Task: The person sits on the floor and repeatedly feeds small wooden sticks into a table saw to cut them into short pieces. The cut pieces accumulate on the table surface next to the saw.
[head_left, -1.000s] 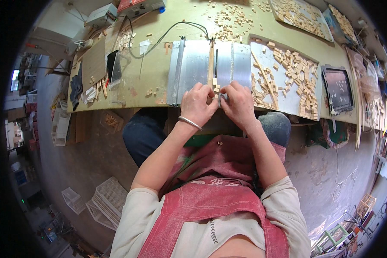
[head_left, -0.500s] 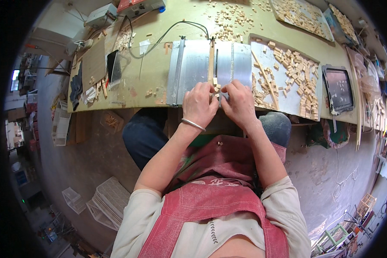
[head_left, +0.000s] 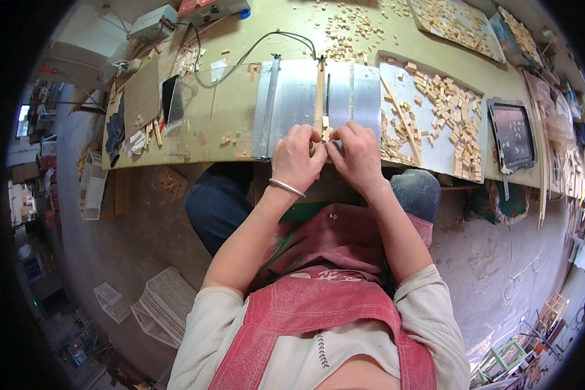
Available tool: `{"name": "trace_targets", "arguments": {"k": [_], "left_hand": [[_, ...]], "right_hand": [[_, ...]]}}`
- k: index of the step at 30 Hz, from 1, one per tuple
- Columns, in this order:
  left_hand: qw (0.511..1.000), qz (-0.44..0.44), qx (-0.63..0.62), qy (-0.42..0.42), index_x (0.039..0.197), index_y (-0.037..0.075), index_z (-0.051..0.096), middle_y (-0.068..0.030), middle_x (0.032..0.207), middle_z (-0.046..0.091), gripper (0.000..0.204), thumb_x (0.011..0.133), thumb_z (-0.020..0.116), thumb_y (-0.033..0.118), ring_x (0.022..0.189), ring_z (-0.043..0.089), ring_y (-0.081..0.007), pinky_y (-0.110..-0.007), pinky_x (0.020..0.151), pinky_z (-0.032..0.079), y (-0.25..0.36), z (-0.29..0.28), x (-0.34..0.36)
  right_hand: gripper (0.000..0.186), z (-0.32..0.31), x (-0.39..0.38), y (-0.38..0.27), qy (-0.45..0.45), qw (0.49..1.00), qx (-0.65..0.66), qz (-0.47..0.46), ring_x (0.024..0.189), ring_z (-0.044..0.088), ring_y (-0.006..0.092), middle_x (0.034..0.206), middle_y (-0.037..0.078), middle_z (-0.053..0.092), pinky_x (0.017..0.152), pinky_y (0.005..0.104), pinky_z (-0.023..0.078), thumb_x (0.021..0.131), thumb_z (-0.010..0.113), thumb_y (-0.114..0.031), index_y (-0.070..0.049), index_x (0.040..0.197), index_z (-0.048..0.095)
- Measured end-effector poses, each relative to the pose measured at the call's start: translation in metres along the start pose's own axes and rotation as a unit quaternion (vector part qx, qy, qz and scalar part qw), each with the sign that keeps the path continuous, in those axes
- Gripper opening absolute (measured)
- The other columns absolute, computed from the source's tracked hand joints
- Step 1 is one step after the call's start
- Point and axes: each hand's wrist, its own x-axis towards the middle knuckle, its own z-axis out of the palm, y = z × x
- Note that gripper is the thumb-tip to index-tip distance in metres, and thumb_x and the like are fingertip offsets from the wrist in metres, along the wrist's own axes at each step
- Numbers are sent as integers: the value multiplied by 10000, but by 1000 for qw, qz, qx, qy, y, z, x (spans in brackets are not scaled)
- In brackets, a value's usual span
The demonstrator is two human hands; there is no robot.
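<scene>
head view: cluttered workbench (head_left: 227,123), seemingly dusty workshop floor (head_left: 494,260).

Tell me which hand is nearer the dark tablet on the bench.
Right. The right hand sits closer to the dark tablet; the left hand lies beyond it, farther away.

Cluttered workbench (head_left: 227,123), grey concrete floor (head_left: 110,253), white crates (head_left: 166,305)

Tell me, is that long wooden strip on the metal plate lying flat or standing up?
Lying flat. The wooden strip rests lengthwise on the metal plate, running away from the left hand and right hand that meet at its near end.
</scene>
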Motion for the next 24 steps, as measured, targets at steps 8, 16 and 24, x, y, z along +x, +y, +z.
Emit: {"name": "trace_targets", "arguments": {"k": [8,16,24], "left_hand": [[997,37,70,-21,1142,72,608,-134,869,658,369,877,805,237,784,687,-371,-493,744,565,0,-11,23],[994,31,88,-62,1198,72,581,-159,927,684,462,843,815,254,864,702,-414,-532,783,557,-3,-17,38],[992,11,86,-92,1194,51,570,-216,1064,732,459,845,804,237,968,719,-454,-560,848,560,5,-22,41]], "right_hand": [[153,-3,3,1,-12,1000,-12,13,932,655,320,958,101,655,844,449,474,879,784,-170,-87,992,721],[162,-6,9,5,-27,999,8,21,930,654,327,954,100,653,840,450,475,865,758,-124,-76,1015,719],[217,-9,16,0,-7,999,12,29,939,654,322,963,99,651,835,450,476,856,750,-107,-72,1068,719]]}}
